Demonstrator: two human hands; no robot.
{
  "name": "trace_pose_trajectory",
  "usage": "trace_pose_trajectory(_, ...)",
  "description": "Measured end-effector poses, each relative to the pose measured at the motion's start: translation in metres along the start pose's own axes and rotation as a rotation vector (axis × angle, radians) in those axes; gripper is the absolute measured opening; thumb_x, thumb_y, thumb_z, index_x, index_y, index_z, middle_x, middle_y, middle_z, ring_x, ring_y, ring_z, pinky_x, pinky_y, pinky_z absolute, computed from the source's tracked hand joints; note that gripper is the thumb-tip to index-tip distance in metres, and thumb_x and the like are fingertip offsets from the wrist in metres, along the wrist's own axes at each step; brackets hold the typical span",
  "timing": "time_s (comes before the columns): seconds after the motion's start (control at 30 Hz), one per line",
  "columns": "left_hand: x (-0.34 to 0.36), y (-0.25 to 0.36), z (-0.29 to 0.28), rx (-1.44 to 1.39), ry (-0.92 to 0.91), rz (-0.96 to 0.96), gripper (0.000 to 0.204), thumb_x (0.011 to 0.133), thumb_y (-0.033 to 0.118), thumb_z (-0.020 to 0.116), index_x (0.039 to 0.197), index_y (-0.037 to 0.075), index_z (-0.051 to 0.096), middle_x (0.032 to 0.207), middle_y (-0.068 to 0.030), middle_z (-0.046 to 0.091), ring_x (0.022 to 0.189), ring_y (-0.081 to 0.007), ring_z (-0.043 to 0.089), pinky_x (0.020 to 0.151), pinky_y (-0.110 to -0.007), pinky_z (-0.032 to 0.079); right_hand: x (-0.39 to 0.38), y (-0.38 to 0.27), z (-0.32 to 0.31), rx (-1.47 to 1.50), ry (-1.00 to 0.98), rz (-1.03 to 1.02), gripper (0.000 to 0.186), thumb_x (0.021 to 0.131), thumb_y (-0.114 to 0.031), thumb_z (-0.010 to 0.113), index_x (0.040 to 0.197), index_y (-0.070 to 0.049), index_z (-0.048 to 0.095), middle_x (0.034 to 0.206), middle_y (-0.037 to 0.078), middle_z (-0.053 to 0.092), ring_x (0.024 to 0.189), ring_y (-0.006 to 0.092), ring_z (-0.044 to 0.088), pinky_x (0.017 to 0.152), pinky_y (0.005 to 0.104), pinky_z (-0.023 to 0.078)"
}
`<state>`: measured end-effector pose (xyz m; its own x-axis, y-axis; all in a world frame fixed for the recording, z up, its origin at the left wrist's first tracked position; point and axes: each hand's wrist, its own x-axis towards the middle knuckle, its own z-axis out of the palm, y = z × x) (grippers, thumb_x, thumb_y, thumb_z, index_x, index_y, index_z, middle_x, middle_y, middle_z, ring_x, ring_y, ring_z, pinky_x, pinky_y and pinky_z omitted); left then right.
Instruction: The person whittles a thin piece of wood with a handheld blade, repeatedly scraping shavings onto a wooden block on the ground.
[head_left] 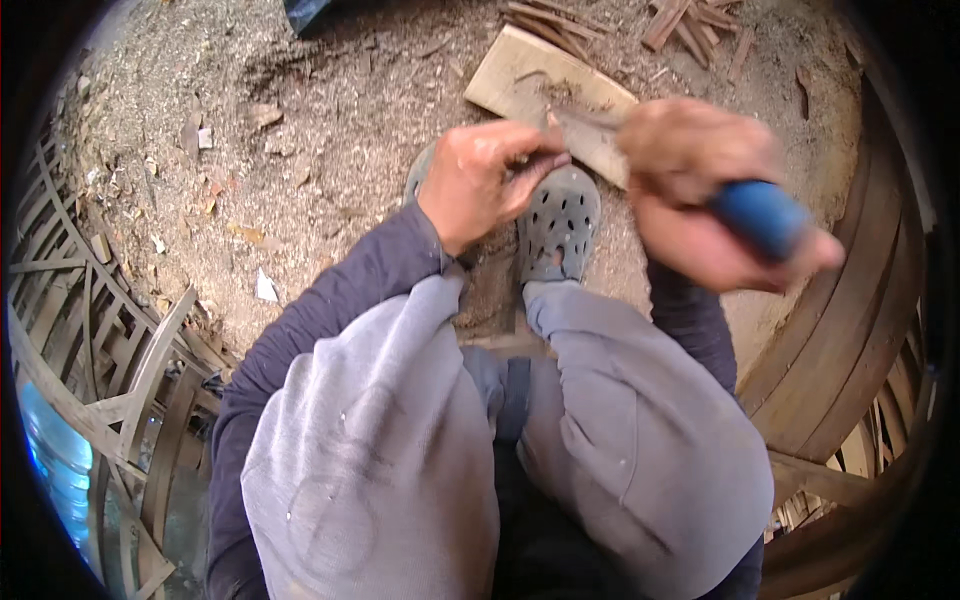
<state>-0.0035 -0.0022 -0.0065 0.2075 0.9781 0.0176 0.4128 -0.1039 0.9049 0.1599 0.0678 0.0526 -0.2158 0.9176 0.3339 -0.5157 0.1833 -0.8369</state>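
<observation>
My right hand (700, 185) is closed round a blue-handled bladed tool (765, 218), smeared by motion. The blue handle sticks out at the palm's lower right, and a thin greyish blade (590, 125) runs out leftward on the far side of the fist. Close to the blade's end, my left hand (490, 175) has its thumb and fingers pinched together. Whatever lies between those fingertips is too small and hidden to name. Beneath the blade and right hand, a pale wooden board (510, 72) lies slanted on the ground, just beyond my grey clog (560, 220).
Reddish-brown wood strips (690, 25) are heaped at the far right, with more sticks (553, 25) behind the board. Shavings cover the ground (330, 130). Curved wooden slats (60, 290) stand at the left beside a blue plastic bottle (58, 460). Broad curved planks (840, 330) rise at the right.
</observation>
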Motion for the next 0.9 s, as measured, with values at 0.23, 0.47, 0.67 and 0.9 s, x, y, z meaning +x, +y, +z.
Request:
trace_pose_trajectory(0.23, 0.005, -0.007, 0.0, -0.039, 0.011, 0.009, 0.013, 0.079, 0.005, 0.077, 0.091, 0.004, 0.073, 0.082, -0.0122, 0.071, 0.071, -0.0242, 0.071, 0.064, -0.031, 0.056, -0.007, 0.024, 0.014, -0.369, 0.075, 0.284, 0.082, 0.085, -0.085, 0.034, 0.058, -0.007, 0.039, 0.053, 0.006, 0.036, 0.048, 0.0194, 0.036, 0.048, 0.0342, 0.03)
trace_pose_trajectory(0.47, 0.004, -0.006, -0.002, -0.023, 0.033, -0.018, 0.013, 0.079, 0.006, 0.076, 0.092, 0.004, 0.073, 0.08, -0.0121, 0.071, 0.07, -0.0251, 0.072, 0.063, -0.031, 0.056, -0.012, 0.032, -0.001, -0.564, -0.158, 0.073, 0.078, 0.096, -0.07, 0.032, 0.069, 0.001, 0.052, 0.058, 0.006, 0.046, 0.048, 0.0184, 0.044, 0.048, 0.031, 0.035)
trace_pose_trajectory(0.67, 0.007, -0.003, -0.001, -0.102, 0.061, -0.011, 0.012, 0.081, 0.011, 0.078, 0.088, 0.002, 0.073, 0.079, -0.0113, 0.072, 0.069, -0.0215, 0.072, 0.061, -0.032, 0.057, -0.015, 0.034, -0.01, -0.414, -0.13, 0.184, 0.084, 0.094, -0.076, 0.03, 0.073, 0.001, 0.055, 0.058, 0.006, 0.045, 0.049, 0.0189, 0.045, 0.046, 0.0326, 0.035)
trace_pose_trajectory(0.9, 0.005, 0.0, -0.011, 0.089, 0.024, -0.04, 0.012, 0.083, 0.013, 0.078, 0.083, 0.002, 0.073, 0.077, -0.01, 0.072, 0.065, -0.0179, 0.071, 0.059, -0.028, 0.056, -0.013, 0.015, -0.016, -0.006, 0.134, 0.001, 0.089, 0.09, -0.081, 0.025, 0.07, 0.001, 0.054, 0.058, 0.009, 0.046, 0.048, 0.0208, 0.042, 0.045, 0.0344, 0.034)
